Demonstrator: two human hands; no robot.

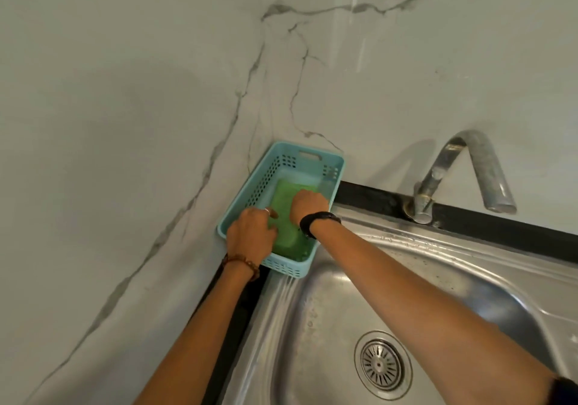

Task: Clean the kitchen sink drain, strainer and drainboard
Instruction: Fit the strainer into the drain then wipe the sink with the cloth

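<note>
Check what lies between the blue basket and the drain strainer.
Head view: only bare steel of the sink lies between the blue basket and drain strainer; the right forearm passes above.

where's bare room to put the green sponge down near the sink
Free: the sink basin floor around the strainer, and the rim strip between basket and faucet. Crowded: the basket, where both hands are on the sponge.

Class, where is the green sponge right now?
The green sponge lies inside the blue basket in the wall corner, left of the tap, under both hands.
</note>
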